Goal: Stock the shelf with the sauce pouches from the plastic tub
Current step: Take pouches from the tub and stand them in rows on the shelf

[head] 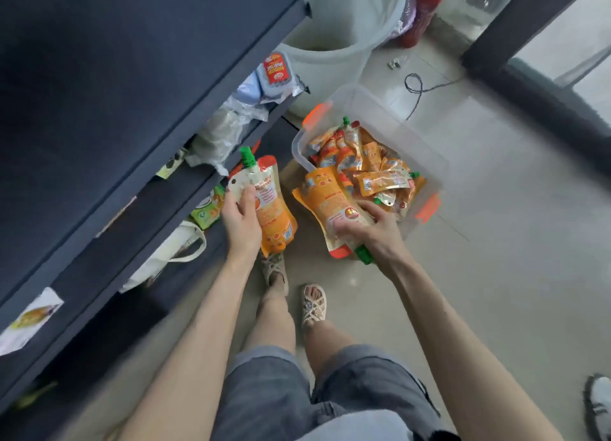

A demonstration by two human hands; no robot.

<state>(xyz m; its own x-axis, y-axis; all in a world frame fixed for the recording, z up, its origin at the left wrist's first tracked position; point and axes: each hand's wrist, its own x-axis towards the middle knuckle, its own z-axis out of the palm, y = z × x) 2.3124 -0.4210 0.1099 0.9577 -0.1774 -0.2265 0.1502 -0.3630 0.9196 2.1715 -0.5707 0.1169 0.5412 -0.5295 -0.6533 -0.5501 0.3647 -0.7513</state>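
Observation:
My left hand (240, 217) grips an orange sauce pouch (272, 209) with a green cap, held upright beside the dark shelf unit (132, 116). My right hand (370, 230) grips a second orange pouch (330, 205), its green cap pointing down toward me, at the near edge of the clear plastic tub (373, 109). The tub stands on the floor with orange latches and holds several more sauce pouches (377, 172) in a loose pile.
The shelf's tiers hold clear plastic bags (224, 133), a red-labelled packet (275, 68), a green carton (206, 210) and a white bag (172, 252). A large white bucket (334, 43) stands behind the tub. A black cable (415, 86) lies on the tiled floor. My sandalled feet (312, 303) are below.

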